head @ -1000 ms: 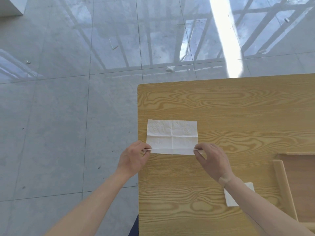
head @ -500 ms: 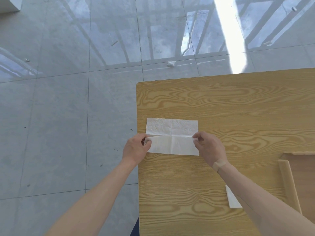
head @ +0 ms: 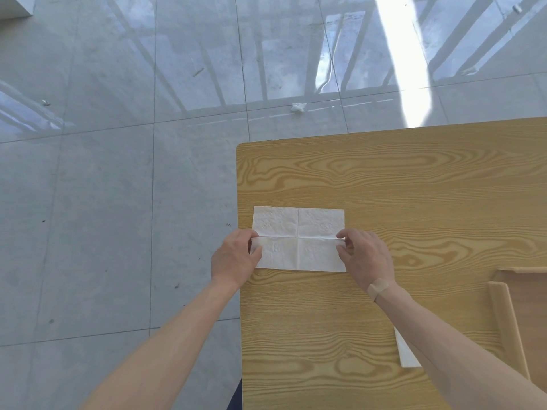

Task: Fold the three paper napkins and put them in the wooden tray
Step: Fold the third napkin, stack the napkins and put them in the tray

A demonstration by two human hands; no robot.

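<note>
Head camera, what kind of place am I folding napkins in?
Likely a bright indoor room: a wood-grain table on a glossy grey tiled floor that reflects window bars, with a crumpled paper scrap lying on it.

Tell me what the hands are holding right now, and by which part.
Both hold the white napkin on the table: the left hand pinches the left end of its folded-over near edge, the right hand the right end.
</note>
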